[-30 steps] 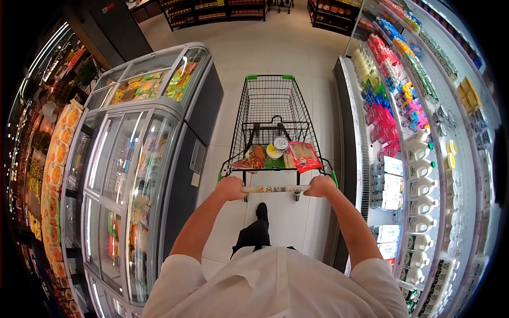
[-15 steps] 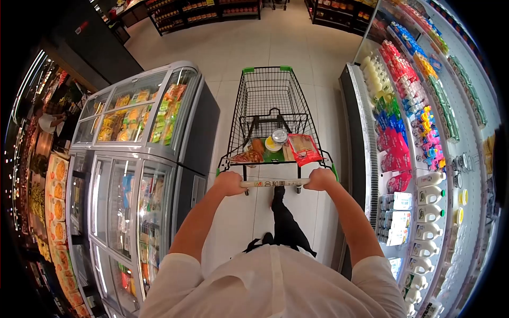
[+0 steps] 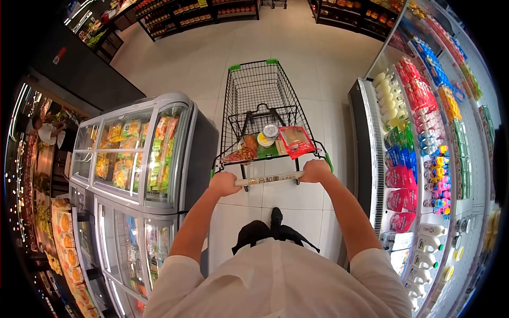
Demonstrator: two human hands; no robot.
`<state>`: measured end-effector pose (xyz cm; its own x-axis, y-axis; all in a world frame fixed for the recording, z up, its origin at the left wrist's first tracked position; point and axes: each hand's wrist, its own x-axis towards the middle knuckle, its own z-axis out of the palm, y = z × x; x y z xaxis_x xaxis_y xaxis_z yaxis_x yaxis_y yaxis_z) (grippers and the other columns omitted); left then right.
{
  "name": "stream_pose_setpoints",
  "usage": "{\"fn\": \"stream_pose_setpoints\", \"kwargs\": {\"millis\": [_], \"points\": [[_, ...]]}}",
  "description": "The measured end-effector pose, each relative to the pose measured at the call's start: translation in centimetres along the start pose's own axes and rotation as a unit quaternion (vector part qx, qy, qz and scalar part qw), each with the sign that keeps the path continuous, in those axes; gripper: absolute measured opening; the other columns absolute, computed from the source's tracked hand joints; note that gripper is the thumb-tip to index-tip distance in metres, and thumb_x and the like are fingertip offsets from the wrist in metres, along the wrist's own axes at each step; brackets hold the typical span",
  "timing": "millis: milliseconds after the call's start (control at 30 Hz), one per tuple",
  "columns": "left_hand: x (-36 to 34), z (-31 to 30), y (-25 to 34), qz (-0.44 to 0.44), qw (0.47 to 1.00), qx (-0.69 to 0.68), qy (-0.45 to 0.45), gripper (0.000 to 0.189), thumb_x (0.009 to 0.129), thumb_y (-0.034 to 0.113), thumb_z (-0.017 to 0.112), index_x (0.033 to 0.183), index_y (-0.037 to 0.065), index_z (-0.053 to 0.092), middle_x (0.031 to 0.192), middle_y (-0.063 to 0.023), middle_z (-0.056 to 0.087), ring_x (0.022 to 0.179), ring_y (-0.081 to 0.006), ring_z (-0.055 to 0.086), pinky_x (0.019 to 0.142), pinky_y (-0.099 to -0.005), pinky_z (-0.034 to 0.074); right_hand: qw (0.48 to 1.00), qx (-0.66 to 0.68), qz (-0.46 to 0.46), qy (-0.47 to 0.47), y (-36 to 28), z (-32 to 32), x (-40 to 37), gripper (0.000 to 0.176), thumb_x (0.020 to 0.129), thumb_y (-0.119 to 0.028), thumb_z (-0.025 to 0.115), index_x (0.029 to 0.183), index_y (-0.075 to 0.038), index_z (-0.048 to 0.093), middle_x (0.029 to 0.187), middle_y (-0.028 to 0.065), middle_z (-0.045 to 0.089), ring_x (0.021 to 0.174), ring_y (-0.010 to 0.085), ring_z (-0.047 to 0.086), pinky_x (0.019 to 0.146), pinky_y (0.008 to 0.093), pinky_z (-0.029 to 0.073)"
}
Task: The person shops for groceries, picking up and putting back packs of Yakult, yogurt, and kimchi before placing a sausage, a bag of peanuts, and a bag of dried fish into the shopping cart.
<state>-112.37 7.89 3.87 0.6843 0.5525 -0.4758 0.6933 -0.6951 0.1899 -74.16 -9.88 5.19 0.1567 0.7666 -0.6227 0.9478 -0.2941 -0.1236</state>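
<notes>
A black wire shopping cart point(image 3: 260, 100) stands in front of me in a shop aisle. My left hand point(image 3: 224, 183) grips the left end of the cart handle point(image 3: 270, 179). At the handle's right end sits my right hand point(image 3: 315, 170), closed around it. The cart's child seat holds a red packet point(image 3: 295, 141), a round tub with a white lid point(image 3: 270, 130), a yellow-lidded tub point(image 3: 263, 139) and wrapped food point(image 3: 241, 153). The big basket ahead looks bare.
Glass-topped chest freezers point(image 3: 132, 153) line the left side. An open chiller shelf point(image 3: 419, 138) with milk jugs, bottles and red and blue packs runs along the right. White tiled floor point(image 3: 318, 63) opens ahead toward dark shelving point(image 3: 201, 13). Another person point(image 3: 45, 130) stands far left.
The cart and I have rolled forward along the aisle; the freezers and chiller shelves slid back past me. The cart points slightly leftward now. Both hands stayed on the handle.
</notes>
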Motion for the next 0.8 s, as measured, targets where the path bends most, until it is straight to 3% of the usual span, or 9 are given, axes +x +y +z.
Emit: {"fn": "stream_pose_setpoints", "kwargs": {"millis": [300, 467, 533, 800], "points": [[16.7, -9.6, -6.6, -0.005, 0.999, -0.025, 0.019, 0.041, 0.086, 0.049, 0.074, 0.093, 0.011, 0.086, 0.091, -0.0172, 0.081, 0.088, -0.0401, 0.078, 0.085, -0.052, 0.064, 0.999, -0.041, 0.004, -0.027, 3.1, -14.7, 16.4, 0.066, 0.08, -0.065, 0.077, 0.11, -0.007, 0.086, 0.113, 0.0152, 0.083, 0.106, 0.0332, 0.08, 0.093, 0.045, 0.064], [26.7, -15.7, -9.4, -0.005, 0.999, -0.029, 0.018, 0.041, 0.086, 0.05, 0.074, 0.093, 0.011, 0.086, 0.091, -0.0172, 0.081, 0.089, -0.0406, 0.078, 0.086, -0.0524, 0.063, 0.998, -0.053, 0.002, -0.018, 6.1, -22.0, 26.0, 0.064, 0.082, -0.067, 0.074, 0.106, -0.009, 0.087, 0.108, 0.015, 0.083, 0.103, 0.0348, 0.08, 0.091, 0.0469, 0.063], [31.1, -18.9, -11.2, -0.003, 1.0, -0.022, 0.018, 0.042, 0.086, 0.05, 0.074, 0.093, 0.011, 0.086, 0.091, -0.0173, 0.082, 0.09, -0.0408, 0.078, 0.086, -0.0526, 0.063, 0.997, -0.047, 0.013, -0.067, 7.0, -25.5, 29.7, 0.08, 0.079, -0.077, 0.076, 0.115, -0.006, 0.085, 0.115, 0.0141, 0.083, 0.107, 0.0326, 0.08, 0.093, 0.0456, 0.063], [47.0, -29.4, -16.2, 0.035, 0.999, 0.008, -0.008, 0.042, 0.083, 0.05, 0.074, 0.094, 0.011, 0.087, 0.095, -0.0167, 0.082, 0.093, -0.0399, 0.078, 0.087, -0.0517, 0.063, 0.994, -0.005, 0.041, -0.096, 10.9, -35.9, 41.0, 0.082, 0.08, -0.077, 0.077, 0.121, -0.007, 0.084, 0.119, 0.0141, 0.083, 0.11, 0.0337, 0.079, 0.097, 0.0467, 0.061]]}}
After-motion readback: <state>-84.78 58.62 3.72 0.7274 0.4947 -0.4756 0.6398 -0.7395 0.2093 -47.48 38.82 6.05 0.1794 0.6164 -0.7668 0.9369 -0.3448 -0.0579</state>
